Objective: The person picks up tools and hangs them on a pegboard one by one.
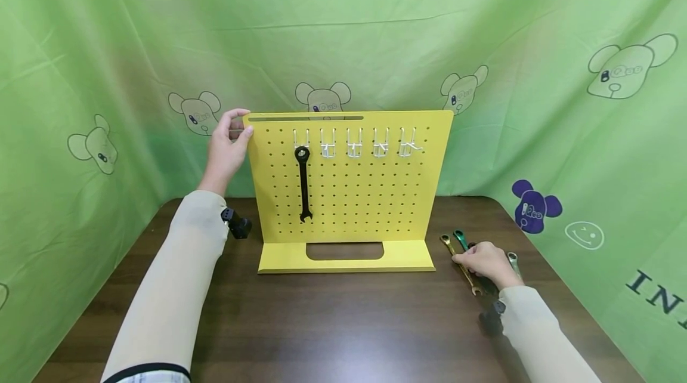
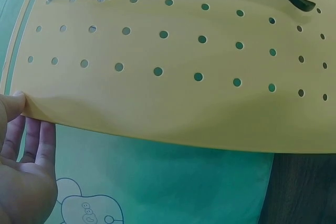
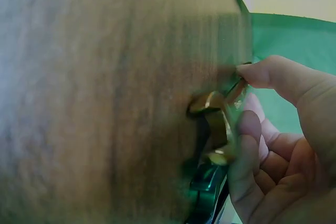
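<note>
My left hand (image 1: 225, 153) pinches the upper left corner of a yellow pegboard (image 1: 349, 204), thumb in front and fingers behind. On the board's leftmost hook hangs a black combination wrench (image 1: 304, 183), ring end up. To the right of the board, my right hand (image 1: 487, 262) pinches a gold combination wrench (image 1: 470, 278) between thumb and fingers at table level. A green wrench (image 1: 461, 240) lies close beside it, partly under the hand. Beyond the wrist shows the ring end of a silver wrench (image 1: 513, 260). The right wrist view is blurred around the gold wrench's open end (image 3: 216, 124).
Several white wire hooks (image 1: 354, 147) line the board's top row, the rightmost one with its prong angled sideways. The board's foot (image 1: 408, 256) stands on a dark wooden table (image 1: 322, 317). A green cloth (image 1: 376, 31) with printed bear heads surrounds the table.
</note>
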`<action>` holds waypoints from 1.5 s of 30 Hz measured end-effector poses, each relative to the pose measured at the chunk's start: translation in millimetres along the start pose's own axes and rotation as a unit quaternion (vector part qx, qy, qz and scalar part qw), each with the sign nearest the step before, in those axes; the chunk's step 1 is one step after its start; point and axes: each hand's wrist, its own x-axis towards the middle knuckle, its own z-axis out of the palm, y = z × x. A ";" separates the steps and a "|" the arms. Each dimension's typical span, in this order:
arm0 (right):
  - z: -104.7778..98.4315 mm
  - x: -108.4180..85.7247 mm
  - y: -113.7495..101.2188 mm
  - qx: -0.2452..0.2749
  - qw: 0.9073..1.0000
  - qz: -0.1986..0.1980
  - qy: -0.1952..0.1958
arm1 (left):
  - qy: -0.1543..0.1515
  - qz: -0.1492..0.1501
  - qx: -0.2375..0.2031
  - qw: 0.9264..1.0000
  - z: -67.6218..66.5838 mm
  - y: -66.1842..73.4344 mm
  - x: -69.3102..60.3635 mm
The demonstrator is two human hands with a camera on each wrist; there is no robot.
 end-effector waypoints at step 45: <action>-9.0 -11.6 -16.3 0.169 0.985 -0.019 -0.028 | 0.004 0.003 0.007 1.000 0.1 -1.8 0.9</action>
